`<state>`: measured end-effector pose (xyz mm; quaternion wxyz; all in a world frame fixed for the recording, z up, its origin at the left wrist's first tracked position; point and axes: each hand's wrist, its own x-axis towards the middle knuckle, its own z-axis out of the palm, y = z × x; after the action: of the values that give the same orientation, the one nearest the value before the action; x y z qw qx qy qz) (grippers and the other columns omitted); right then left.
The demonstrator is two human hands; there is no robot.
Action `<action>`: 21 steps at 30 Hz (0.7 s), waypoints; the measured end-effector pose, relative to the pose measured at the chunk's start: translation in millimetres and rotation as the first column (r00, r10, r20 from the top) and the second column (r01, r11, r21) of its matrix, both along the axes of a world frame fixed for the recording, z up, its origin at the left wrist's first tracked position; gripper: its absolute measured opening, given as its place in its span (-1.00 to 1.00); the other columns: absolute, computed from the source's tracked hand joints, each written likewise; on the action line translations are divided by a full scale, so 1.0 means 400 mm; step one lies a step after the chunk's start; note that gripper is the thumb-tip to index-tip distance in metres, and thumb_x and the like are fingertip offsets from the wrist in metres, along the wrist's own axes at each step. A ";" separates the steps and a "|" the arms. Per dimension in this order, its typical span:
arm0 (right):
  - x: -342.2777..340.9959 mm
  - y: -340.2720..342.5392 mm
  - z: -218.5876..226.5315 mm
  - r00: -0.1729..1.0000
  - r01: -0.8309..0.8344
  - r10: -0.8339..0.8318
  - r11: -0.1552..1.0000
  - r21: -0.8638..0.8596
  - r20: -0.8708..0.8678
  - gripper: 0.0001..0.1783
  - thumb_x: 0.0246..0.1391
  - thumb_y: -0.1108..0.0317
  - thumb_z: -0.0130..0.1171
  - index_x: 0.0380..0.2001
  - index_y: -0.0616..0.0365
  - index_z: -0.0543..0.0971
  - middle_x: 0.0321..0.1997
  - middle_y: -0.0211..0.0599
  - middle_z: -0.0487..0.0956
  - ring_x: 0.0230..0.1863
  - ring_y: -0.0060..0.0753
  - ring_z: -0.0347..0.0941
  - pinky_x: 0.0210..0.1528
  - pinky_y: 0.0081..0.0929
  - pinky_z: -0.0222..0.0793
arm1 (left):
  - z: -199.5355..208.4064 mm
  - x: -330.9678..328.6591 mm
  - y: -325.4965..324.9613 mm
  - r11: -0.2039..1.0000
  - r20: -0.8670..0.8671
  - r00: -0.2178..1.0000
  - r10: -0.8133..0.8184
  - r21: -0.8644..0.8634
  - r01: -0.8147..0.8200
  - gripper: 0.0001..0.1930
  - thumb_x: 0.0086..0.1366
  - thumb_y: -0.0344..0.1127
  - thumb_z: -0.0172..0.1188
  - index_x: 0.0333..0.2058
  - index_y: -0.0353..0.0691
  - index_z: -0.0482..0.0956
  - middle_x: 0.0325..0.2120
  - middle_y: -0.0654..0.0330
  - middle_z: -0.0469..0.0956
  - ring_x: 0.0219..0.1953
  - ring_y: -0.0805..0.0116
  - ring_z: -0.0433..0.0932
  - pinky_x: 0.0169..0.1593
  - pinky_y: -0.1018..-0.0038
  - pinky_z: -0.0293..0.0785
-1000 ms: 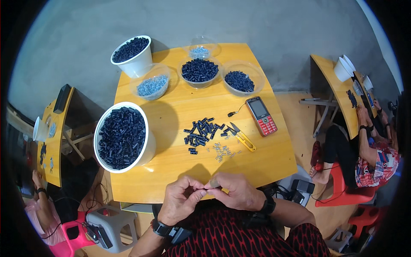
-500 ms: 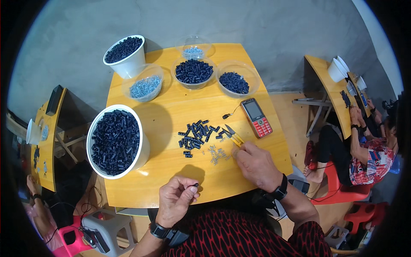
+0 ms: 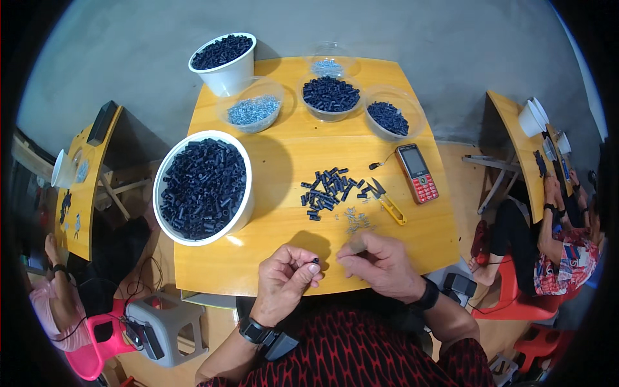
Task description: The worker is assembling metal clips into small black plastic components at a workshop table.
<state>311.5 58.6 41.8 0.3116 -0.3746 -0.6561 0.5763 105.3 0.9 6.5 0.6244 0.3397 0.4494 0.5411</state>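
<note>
While a small black cylindrical piece (image 3: pixel 316 261) sits over the near part of the yellow wooden table (image 3: pixel 425 242), the left hand (image 3: pixel 282 284) grips it between thumb and fingertips. The right hand (image 3: pixel 382 267), near it but apart, has thumb and fingers drawn narrowly together; whether they hold anything cannot be told. Beyond the hands lie scattered small silver pieces (image 3: pixel 358 221); a loose heap of black pieces (image 3: pixel 331 192) lies to their upper left, and yellow-handled snips (image 3: pixel 393 210) to their right. Farther right rests a red-and-black mobile phone (image 3: pixel 417 173). At left stands a large white bucket (image 3: pixel 244 216) filled with black pieces; a second white bucket (image 3: pixel 235 77) occupies the far left corner. Clear bowls (image 3: pixel 332 117) of silver or black pieces stand along the far side.
</note>
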 end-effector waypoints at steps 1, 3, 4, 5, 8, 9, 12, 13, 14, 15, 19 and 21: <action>-0.020 -0.002 -0.010 0.985 -0.014 -0.022 0.978 -0.206 -0.171 -0.89 0.26 0.47 0.21 -0.19 0.25 0.57 -0.34 -0.39 0.56 -0.31 -0.66 0.51 -0.27 -0.65 0.47 | 0.001 -0.001 -0.001 1.000 0.015 1.000 0.011 -0.003 -0.011 -0.85 0.33 -0.50 0.27 -0.18 -0.36 0.49 -0.37 0.16 0.60 -0.40 0.45 0.59 -0.29 0.54 0.59; -0.044 0.002 -0.026 0.981 -0.014 -0.018 0.986 -0.165 -0.193 -0.91 0.27 0.48 0.20 -0.19 0.26 0.57 -0.30 -0.39 0.56 -0.29 -0.66 0.52 -0.25 -0.66 0.48 | -0.003 -0.006 -0.004 1.000 0.019 1.000 0.004 -0.002 -0.004 -0.85 0.33 -0.51 0.26 -0.18 -0.36 0.49 -0.37 0.15 0.60 -0.39 0.45 0.60 -0.29 0.54 0.59; -0.054 0.006 -0.034 0.976 -0.011 -0.016 0.992 -0.123 -0.215 -0.92 0.28 0.49 0.18 -0.19 0.26 0.57 -0.26 -0.39 0.57 -0.27 -0.65 0.53 -0.23 -0.66 0.49 | -0.005 -0.007 -0.006 1.000 0.025 1.000 -0.007 -0.001 0.007 -0.85 0.33 -0.51 0.26 -0.17 -0.36 0.49 -0.36 0.14 0.61 -0.38 0.45 0.61 -0.28 0.55 0.59; -0.065 0.009 -0.041 0.977 -0.015 -0.011 0.992 -0.123 -0.215 -0.92 0.28 0.49 0.18 -0.19 0.26 0.57 -0.26 -0.39 0.57 -0.27 -0.65 0.53 -0.23 -0.66 0.49 | -0.005 -0.008 -0.006 1.000 0.025 1.000 -0.002 -0.001 0.002 -0.85 0.33 -0.51 0.26 -0.17 -0.36 0.49 -0.36 0.14 0.61 -0.38 0.45 0.61 -0.28 0.55 0.59; -0.084 0.014 -0.058 0.960 0.001 -0.015 0.999 -0.048 -0.279 -0.90 0.28 0.48 0.18 -0.19 0.29 0.56 -0.19 -0.34 0.55 -0.26 -0.61 0.54 -0.22 -0.63 0.51 | -0.006 -0.009 -0.004 1.000 0.037 0.999 0.002 0.002 -0.002 -0.85 0.33 -0.52 0.26 -0.17 -0.36 0.49 -0.35 0.11 0.62 -0.37 0.44 0.61 -0.29 0.56 0.59; -0.086 0.009 -0.064 0.953 -0.015 -0.008 0.997 -0.072 -0.304 -0.90 0.28 0.49 0.18 -0.20 0.30 0.56 -0.16 -0.32 0.54 -0.25 -0.60 0.54 -0.21 -0.62 0.52 | -0.007 -0.010 -0.003 1.000 0.041 0.999 0.002 0.004 -0.002 -0.85 0.33 -0.52 0.26 -0.17 -0.36 0.50 -0.35 0.11 0.63 -0.38 0.45 0.61 -0.30 0.56 0.58; -0.087 0.010 -0.062 0.954 -0.043 0.021 0.997 -0.066 -0.300 -0.90 0.27 0.49 0.19 -0.21 0.31 0.56 -0.15 -0.30 0.53 -0.22 -0.59 0.54 -0.20 -0.61 0.52 | -0.002 -0.013 -0.003 1.000 0.038 0.999 0.012 0.003 -0.012 -0.86 0.33 -0.53 0.26 -0.18 -0.37 0.51 -0.37 0.11 0.63 -0.41 0.45 0.61 -0.31 0.56 0.58; -0.086 0.011 -0.062 0.963 -0.048 0.037 0.998 -0.036 -0.265 -0.91 0.27 0.49 0.19 -0.22 0.30 0.56 -0.17 -0.30 0.53 -0.21 -0.59 0.54 -0.19 -0.62 0.52 | 0.000 -0.012 -0.003 1.000 0.034 0.999 0.014 0.002 -0.014 -0.86 0.33 -0.53 0.26 -0.18 -0.38 0.51 -0.38 0.12 0.64 -0.42 0.45 0.61 -0.32 0.56 0.58; -0.086 0.010 -0.064 0.964 -0.047 0.036 0.998 -0.036 -0.264 -0.91 0.27 0.49 0.19 -0.22 0.30 0.56 -0.17 -0.30 0.53 -0.21 -0.59 0.54 -0.19 -0.62 0.52 | 0.000 -0.012 -0.003 1.000 0.035 0.999 0.013 0.002 -0.013 -0.86 0.33 -0.53 0.26 -0.18 -0.38 0.51 -0.38 0.12 0.64 -0.42 0.45 0.61 -0.32 0.56 0.58; -0.085 0.009 -0.067 0.962 -0.039 0.027 0.998 -0.039 -0.270 -0.91 0.28 0.48 0.19 -0.23 0.30 0.56 -0.18 -0.31 0.53 -0.22 -0.60 0.53 -0.19 -0.61 0.52 | -0.001 -0.012 -0.004 1.000 0.029 0.999 0.019 -0.007 -0.018 -0.86 0.32 -0.53 0.26 -0.18 -0.38 0.52 -0.39 0.12 0.64 -0.43 0.46 0.60 -0.33 0.57 0.58; -0.071 0.011 -0.064 0.977 -0.040 0.042 0.999 0.015 -0.208 -0.93 0.20 0.52 0.25 -0.24 0.24 0.59 -0.19 -0.28 0.56 -0.19 -0.51 0.52 -0.17 -0.55 0.46 | 0.007 -0.010 0.000 0.998 0.001 1.000 0.011 -0.060 -0.011 -0.86 0.31 -0.53 0.28 -0.20 -0.38 0.53 -0.39 0.11 0.66 -0.46 0.50 0.59 -0.37 0.60 0.56; -0.064 0.022 -0.043 0.994 -0.075 0.091 0.970 0.230 -0.062 -0.92 0.20 0.52 0.23 -0.24 0.26 0.57 -0.22 -0.23 0.54 -0.23 -0.39 0.54 -0.19 -0.49 0.47 | 0.002 -0.010 -0.004 0.999 -0.036 0.999 0.005 -0.043 -0.007 -0.87 0.31 -0.53 0.28 -0.21 -0.38 0.54 -0.39 0.11 0.66 -0.47 0.52 0.59 -0.38 0.61 0.55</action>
<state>286.0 67.2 24.6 0.3515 -0.2876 -0.7213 0.5230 101.1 -0.6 7.2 0.6218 0.3344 0.4730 0.5270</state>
